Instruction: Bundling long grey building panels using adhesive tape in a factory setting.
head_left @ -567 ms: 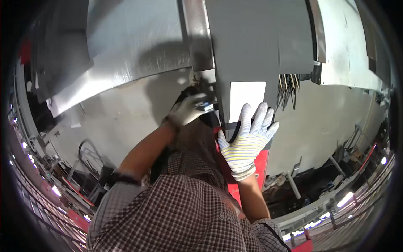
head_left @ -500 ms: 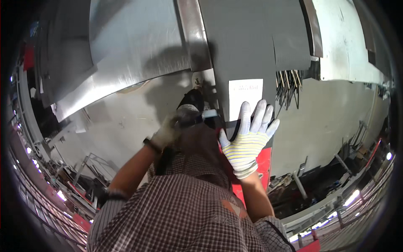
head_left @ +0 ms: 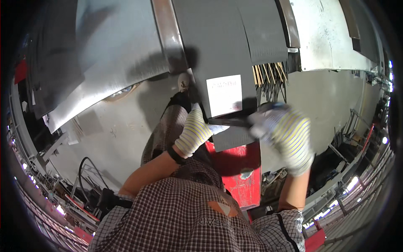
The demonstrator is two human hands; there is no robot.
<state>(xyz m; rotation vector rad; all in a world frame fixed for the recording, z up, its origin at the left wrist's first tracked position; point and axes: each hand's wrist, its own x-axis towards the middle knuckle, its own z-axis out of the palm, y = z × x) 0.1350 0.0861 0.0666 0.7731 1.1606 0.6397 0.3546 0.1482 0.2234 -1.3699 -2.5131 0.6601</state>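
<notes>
A white paper sheet (head_left: 225, 95) with printing lies on the long dark grey sheet (head_left: 214, 38), close to its near end. My left hand (head_left: 196, 131), in a striped glove, rests at the left edge of the dark sheet, below the paper. Its thumb points right over the surface and the other fingers reach up along the edge. My right hand (head_left: 289, 136), gloved alike and blurred by motion, is at the right edge, closed around a dark elongated thing (head_left: 235, 122). That thing stretches left toward my left thumb; its kind is unclear.
Under the dark sheet's near end is a scratched red surface (head_left: 239, 180). Thin dark and tan strips (head_left: 269, 75) hang from the far right. Large metal sheets (head_left: 113, 46) lie at the far left, a white panel (head_left: 325, 38) at the far right. Racks line both sides.
My left hand has moved from beside my leg to the sheet's edge. My right hand has lifted off beside the paper, swung right and now holds the dark thing. The view has shifted slightly.
</notes>
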